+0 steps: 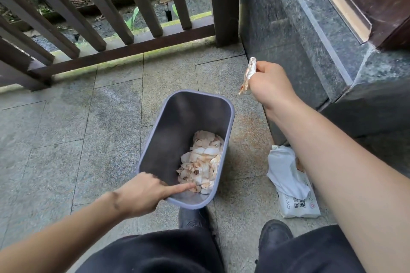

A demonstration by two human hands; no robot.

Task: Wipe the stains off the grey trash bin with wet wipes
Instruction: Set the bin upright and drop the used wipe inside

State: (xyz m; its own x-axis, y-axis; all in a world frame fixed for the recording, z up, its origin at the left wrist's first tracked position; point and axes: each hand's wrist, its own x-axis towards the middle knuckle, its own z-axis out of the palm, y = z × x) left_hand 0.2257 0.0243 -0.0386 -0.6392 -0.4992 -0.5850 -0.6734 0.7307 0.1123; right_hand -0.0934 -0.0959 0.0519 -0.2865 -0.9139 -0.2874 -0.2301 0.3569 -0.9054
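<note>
The bin (186, 148) stands on the paved floor, just ahead of the person's shoes. Inner walls look clean and even grey; no obvious stains left on what shows, tho outer sides are mostly out of sight. Judging by that, wiping is well along, prob. near the end.

Inside the bin: a pile of used wipes (203, 165), crumpled, w/ brown-orange smears, heaped toward its right side and bottom.

Left hand (142, 193) grips the bin's near rim, forefinger stretched inside. Right hand (269, 83) is up, right of the bin and beyond it, pinching one soiled wipe (248, 75) that hangs free. Likely left: drop it in, check the outside.

Right of the bin, on the floor: wipes pack (292, 184), opened. Beyond the bin: railing (124, 49). Far right: stone wall (295, 35).
</note>
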